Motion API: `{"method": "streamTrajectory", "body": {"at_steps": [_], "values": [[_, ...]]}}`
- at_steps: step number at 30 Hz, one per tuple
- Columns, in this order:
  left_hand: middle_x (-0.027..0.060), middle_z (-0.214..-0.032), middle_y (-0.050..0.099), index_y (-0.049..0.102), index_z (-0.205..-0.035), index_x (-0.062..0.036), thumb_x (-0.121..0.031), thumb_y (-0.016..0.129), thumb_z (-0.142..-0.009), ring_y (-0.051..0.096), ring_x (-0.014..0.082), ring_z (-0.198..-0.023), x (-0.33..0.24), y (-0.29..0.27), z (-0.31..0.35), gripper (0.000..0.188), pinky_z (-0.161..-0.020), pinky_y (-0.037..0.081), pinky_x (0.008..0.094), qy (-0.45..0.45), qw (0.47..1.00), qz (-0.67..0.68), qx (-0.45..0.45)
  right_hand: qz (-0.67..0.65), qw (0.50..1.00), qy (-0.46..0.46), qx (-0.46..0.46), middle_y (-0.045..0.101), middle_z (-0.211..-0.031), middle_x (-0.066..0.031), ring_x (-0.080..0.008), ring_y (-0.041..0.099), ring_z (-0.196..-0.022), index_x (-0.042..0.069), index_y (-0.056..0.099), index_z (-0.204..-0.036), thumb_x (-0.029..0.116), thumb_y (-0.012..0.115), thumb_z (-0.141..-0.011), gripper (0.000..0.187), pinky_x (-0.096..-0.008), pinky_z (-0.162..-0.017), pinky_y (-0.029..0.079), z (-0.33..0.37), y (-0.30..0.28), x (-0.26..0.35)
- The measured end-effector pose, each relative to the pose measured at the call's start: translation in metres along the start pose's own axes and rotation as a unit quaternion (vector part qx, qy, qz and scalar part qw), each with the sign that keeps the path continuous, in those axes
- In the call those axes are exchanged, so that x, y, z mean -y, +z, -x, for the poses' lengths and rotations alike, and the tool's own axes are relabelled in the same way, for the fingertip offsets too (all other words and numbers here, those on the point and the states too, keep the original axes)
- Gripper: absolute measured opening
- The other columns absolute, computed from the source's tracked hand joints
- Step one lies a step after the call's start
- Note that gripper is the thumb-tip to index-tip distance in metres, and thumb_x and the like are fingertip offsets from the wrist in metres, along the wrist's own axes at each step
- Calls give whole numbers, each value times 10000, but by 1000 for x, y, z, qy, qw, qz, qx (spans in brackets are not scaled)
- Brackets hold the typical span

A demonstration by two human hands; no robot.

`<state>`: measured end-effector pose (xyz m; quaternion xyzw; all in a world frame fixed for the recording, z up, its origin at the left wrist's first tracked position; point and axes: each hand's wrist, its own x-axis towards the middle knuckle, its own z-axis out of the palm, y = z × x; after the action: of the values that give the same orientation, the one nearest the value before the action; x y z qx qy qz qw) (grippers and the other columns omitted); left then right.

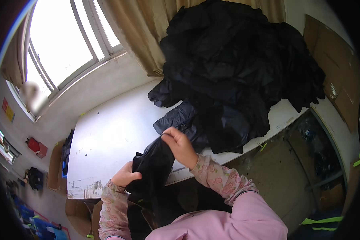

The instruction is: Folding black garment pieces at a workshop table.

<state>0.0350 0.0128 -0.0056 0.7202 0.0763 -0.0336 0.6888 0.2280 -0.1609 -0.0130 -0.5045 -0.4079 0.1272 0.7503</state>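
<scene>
One piece of black cloth [153, 166] is held up between two hands, over the near edge of a white table [104, 140]. It is longer than it is wide. Its long way runs up and down, with the top leaning to the right and away from the person. The top end points at the big pile, and the low end hangs down toward the person's lap. I cannot tell what kind of clothing it is.

The right hand [181, 148] is at the top of the cloth. Its thumb and finger pinch the top edge, so the cloth hangs down and to the left of that hand. The left hand [126, 174] is lower, at the cloth's left side. Its thumb lies on the front, pressing the cloth against the fingers, which are mostly hidden. So the cloth is just to the right of the left hand.

There is one big pile of black clothes [236, 68] at the far right of the table. The pieces lie all over each other, so I cannot count them. One shiny dark sleeve [174, 117] pokes out to the left, just past the right hand.

The person wears two flowery sleeve covers [224, 178] and one pink top [224, 222]. One brown cardboard sheet [334, 68] leans by the right wall.
</scene>
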Motion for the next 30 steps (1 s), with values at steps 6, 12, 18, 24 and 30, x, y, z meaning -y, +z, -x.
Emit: {"method": "streamTrajectory", "body": {"at_steps": [6,12,18,24,30], "values": [[47,-1194,628,538,-1280,6,-21,827,-729,561,124,-1094,-36,31,1,623,-981,447,318,34,990,44,133,292,933,-186,99,671,-917,-133,-325,664,-845,65,620,-979,264,639,-903,214,-389,-701,517,-43,-14,-4],[79,-1163,642,555,-1254,4,-16,760,-761,603,181,-1042,-16,21,-2,535,-935,476,320,116,970,200,-71,384,879,8,281,677,-870,-139,-319,661,-822,63,671,-999,181,670,-817,217,-399,-718,519,-48,-46,-9],[108,-1158,641,556,-1247,10,-38,718,-775,614,214,-1052,-23,23,4,501,-933,486,333,156,942,286,-84,218,934,-225,169,620,-950,-152,-318,620,-873,7,599,-1068,127,733,-794,328,-349,-780,500,-21,11,87],[165,-1143,643,542,-1238,29,-120,696,-833,656,273,-992,-13,15,5,459,-875,540,380,190,907,376,-10,237,895,-66,373,579,-937,-124,-319,591,-974,33,574,-1099,136,789,-724,444,-365,-852,473,-15,6,51],[198,-1116,655,571,-1186,68,-248,555,-964,669,289,-968,9,-3,25,387,-845,555,387,209,889,404,-54,36,920,130,367,639,-930,-60,-138,615,-901,-5,568,-1118,2,691,-827,316,-276,-826,496,1,8,-4]]}}
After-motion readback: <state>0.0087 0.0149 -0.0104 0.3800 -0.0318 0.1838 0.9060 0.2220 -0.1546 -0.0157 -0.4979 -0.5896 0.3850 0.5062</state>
